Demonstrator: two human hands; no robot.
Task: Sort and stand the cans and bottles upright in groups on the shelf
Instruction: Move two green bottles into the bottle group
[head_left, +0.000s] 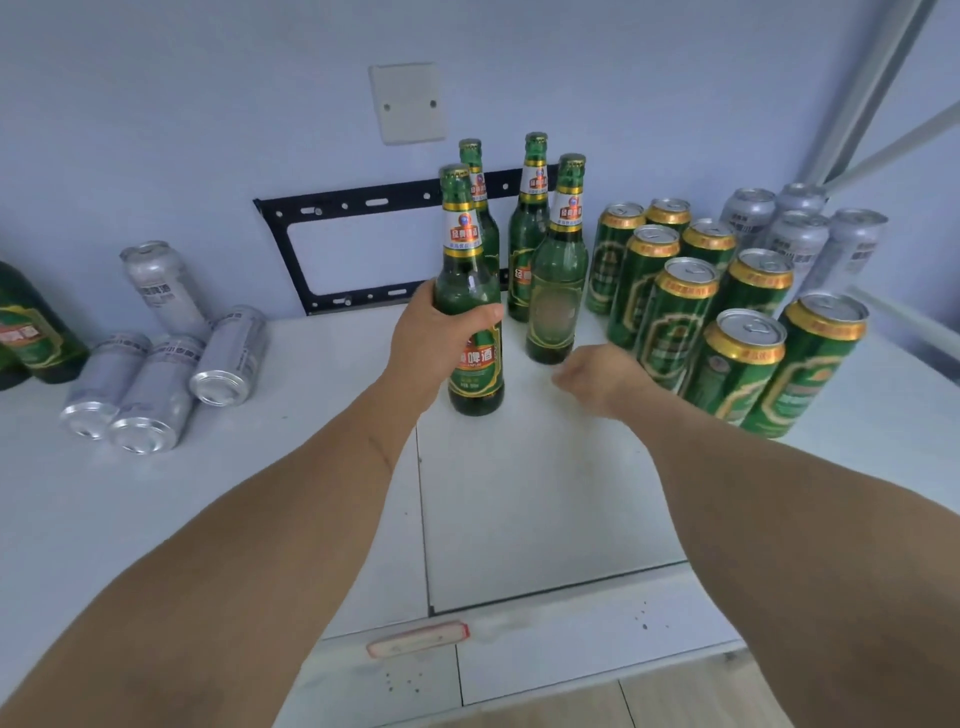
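Gripping an upright bottle (470, 291) at frame centre, the left hand (434, 338) wraps its body; right hand (597, 376) loosely curled, holding nothing.

Home/storeroom: white shelf (519, 493), wall blank plate (409, 104).

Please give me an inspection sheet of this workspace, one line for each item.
Surface: white shelf, seam lines visible.
Job's things: four green bottles upright, one in hand; green cans upright at right; silver cans upright behind; silver cans lying at left.
Clutter: red-tipped object at front edge.
Grippers: left hand grips bottle; right hand loosely curled, holds nothing.
Cables: nothing seen.
Surroundings: wall plate, black bracket.
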